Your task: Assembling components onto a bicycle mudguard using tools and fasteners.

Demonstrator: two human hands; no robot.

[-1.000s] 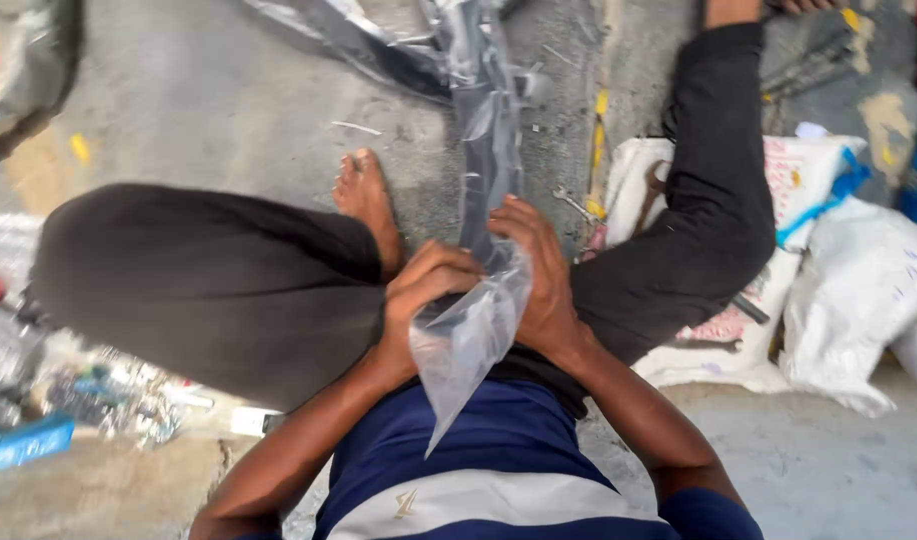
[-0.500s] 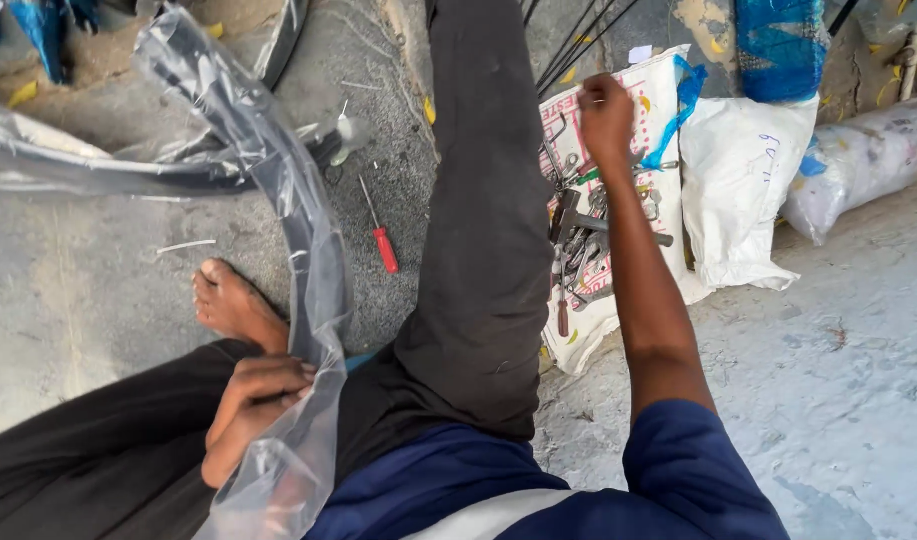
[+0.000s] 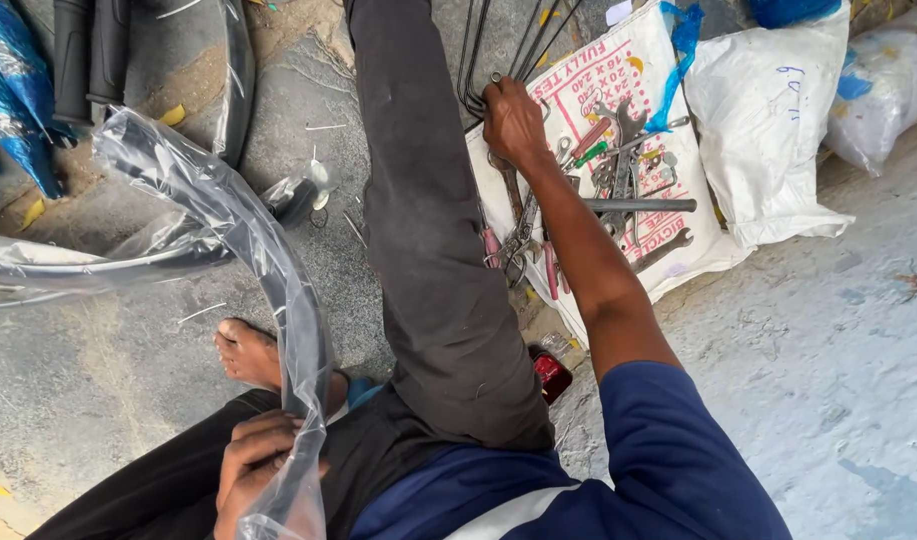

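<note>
Since half a second ago: right hand (image 3: 513, 122) stretched a little further out, now at the near ends of the thin dark metal rods (image 3: 478, 60); left hand (image 3: 263, 470) unchanged low at the lap. Right fingers curled over the rod ends, closed on them as far as can be seen. Left fingers clenched round the clear plastic sleeve over a black rubber tyre (image 3: 228, 215), gripping its crumpled lower end.

Sleeve arching up and away from the left hand, past the bare foot (image 3: 243, 350), toward the upper left over the grey concrete floor (image 3: 98, 330). Just beside the right hand, a heap of steel spanners and pliers (image 3: 618, 170) on a white printed woven sack (image 3: 578, 280). White filled bag (image 3: 768, 130) farther right, touching the sack's edge. Black-trousered leg (image 3: 428, 250) between the two hands. Small red object (image 3: 551, 373) near the knee. Open floor at lower right.
</note>
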